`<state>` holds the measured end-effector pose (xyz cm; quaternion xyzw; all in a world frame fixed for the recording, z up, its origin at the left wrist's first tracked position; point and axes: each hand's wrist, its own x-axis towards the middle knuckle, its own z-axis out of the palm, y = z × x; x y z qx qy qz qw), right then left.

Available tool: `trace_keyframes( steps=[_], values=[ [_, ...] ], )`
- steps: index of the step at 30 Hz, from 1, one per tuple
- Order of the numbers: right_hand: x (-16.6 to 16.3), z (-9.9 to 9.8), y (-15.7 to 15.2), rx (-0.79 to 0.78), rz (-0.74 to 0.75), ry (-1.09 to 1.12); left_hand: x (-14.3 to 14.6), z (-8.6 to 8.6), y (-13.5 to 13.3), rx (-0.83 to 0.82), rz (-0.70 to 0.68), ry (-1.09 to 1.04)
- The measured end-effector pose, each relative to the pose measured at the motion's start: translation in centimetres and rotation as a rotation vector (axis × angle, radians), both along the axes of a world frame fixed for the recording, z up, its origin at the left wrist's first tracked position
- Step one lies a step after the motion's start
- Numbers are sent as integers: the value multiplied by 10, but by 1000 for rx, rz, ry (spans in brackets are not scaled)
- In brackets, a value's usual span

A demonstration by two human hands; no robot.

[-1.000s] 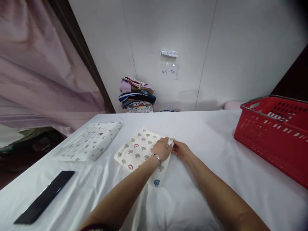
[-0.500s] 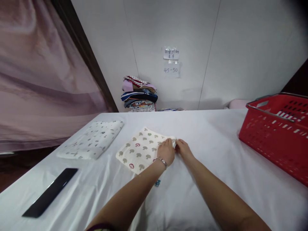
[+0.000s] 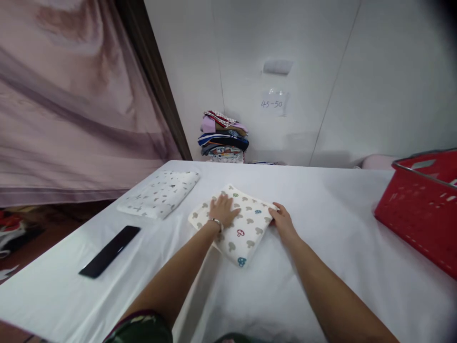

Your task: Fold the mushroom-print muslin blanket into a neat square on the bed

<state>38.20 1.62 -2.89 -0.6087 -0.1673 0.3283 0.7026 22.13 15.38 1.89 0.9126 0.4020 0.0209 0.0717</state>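
A folded cream cloth (image 3: pixel 248 226) with a mushroom print in grey, red, green and blue lies on the white-covered table. My left hand (image 3: pixel 223 210), with a bracelet at the wrist, rests flat on the cloth's left half, fingers spread. At the far right corner, my right hand (image 3: pixel 283 221) pinches the edge of the cloth between thumb and fingers. To the left lies another folded white cloth (image 3: pixel 160 194) with small grey figures, touched by neither hand.
A flat black strip (image 3: pixel 110 251) lies at the table's left. The red basket (image 3: pixel 414 214) with a metal handle stands at the right. Behind the table's far edge is a stack of folded fabrics (image 3: pixel 224 138). A pink curtain (image 3: pixel 71 105) hangs at the left.
My left hand has slid left from the right edge of the cloth and opened flat on it. My right hand still holds the right corner. The view has turned slightly left.
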Motion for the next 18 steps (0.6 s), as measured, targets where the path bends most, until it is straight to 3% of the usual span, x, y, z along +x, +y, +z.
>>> trace_keyframes(
  steps=[3,6,10,14,18],
  values=[
    [-2,-1,0,-21,-10,-37,-17,-14,24,-10,44,62],
    [-3,-1,-1,-18,-14,-48,-19,-24,31,-15,31,35],
    [-4,2,-2,-10,-1,-14,-5,-18,33,19,73,-20],
    [-3,-4,-1,-16,-7,-28,13,-6,45,79,6,-23],
    [1,-13,1,13,1,-78,21,-11,67,-31,39,53]
  ],
)
